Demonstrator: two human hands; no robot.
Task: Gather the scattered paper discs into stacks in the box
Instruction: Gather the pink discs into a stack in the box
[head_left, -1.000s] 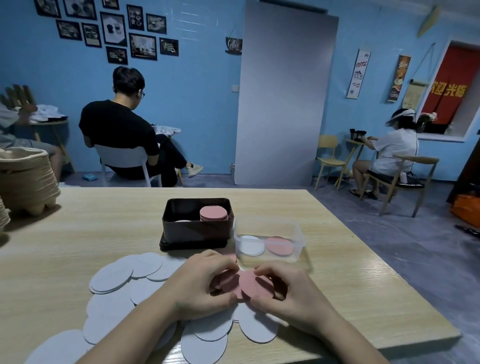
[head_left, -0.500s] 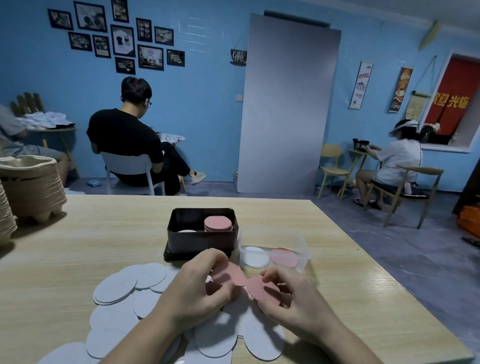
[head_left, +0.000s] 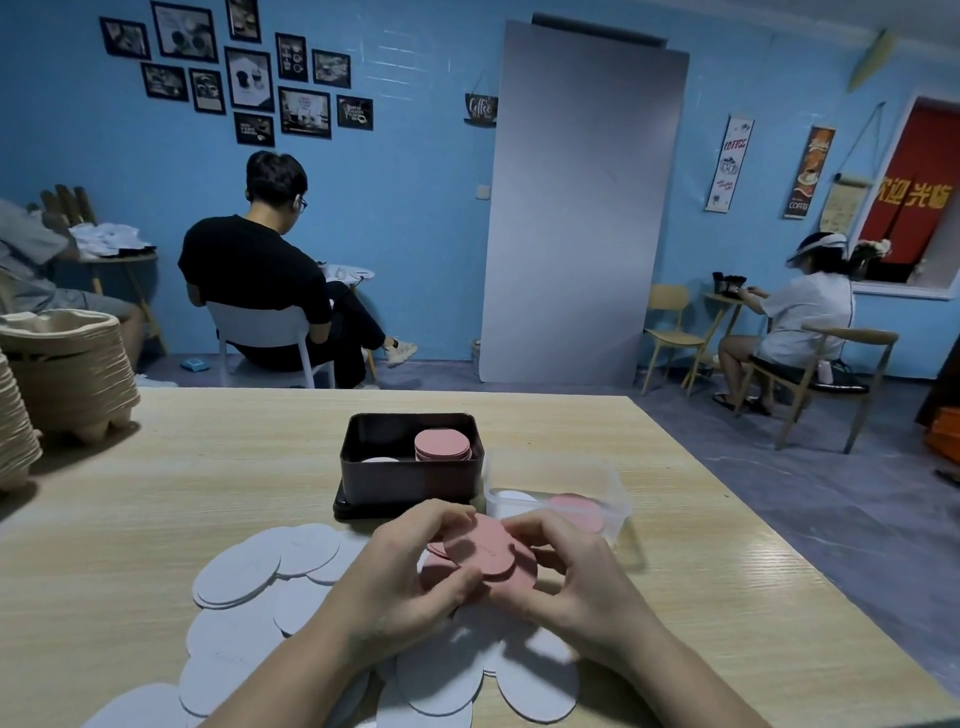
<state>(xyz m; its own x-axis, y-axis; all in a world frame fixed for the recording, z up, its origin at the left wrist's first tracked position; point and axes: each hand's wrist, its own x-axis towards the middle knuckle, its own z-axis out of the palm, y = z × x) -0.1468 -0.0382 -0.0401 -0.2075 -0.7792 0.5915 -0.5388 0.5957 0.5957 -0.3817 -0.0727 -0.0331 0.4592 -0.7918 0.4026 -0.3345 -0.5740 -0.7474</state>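
Note:
My left hand (head_left: 410, 577) and my right hand (head_left: 576, 577) together hold a small bunch of pink paper discs (head_left: 480, 553) just above the table, in front of the boxes. Several white discs (head_left: 249, 571) lie scattered and overlapping on the wood around and under my hands. A dark box (head_left: 410, 475) behind my hands holds a stack of pink discs (head_left: 442, 445) on its right side and a white disc low on its left. A clear plastic box (head_left: 608, 499) to its right holds a white disc and a pink disc.
The wooden table (head_left: 182, 493) ends at a right edge near the clear box. Stacks of beige pulp trays (head_left: 62, 374) stand at the far left. Beyond the table, seated people, chairs and a grey panel fill the blue room.
My hands have come closer together and lifted slightly toward the boxes, and the pink discs they held apart now overlap in one bunch between them.

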